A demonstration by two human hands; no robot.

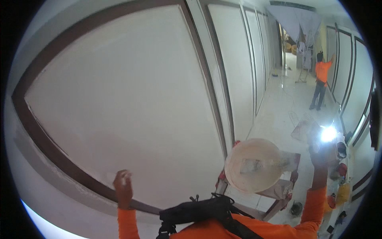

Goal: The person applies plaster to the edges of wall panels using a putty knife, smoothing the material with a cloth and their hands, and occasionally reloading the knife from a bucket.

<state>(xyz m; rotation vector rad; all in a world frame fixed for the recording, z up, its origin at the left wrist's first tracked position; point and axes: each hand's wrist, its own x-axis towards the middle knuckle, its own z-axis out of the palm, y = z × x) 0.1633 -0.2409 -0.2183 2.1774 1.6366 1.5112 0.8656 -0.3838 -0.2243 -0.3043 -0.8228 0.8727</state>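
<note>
Close to the lower dark-brown trim [67, 159] of a large white wall panel [131, 99], my left hand [123, 188] is raised with its fingers curled in. Something whitish shows at the fingertips, too small to name; it may be dust. On the right, my right hand [319, 156] reaches forward, blurred, right beside a glaring bright lamp [328, 134]. Glare hides its fingers, and whether it grips the lamp does not show. Between my arms, a round beige tub [258, 184] holds a flat greyish tool [251, 166].
The tub stands on a stained stand [278, 189]. Buckets, including a yellow one [343, 194], and red items [341, 170] line the right wall. Down the corridor, a person in orange [323, 73] faces the right wall near a stepladder [304, 73]. Black straps [199, 211] cross my front.
</note>
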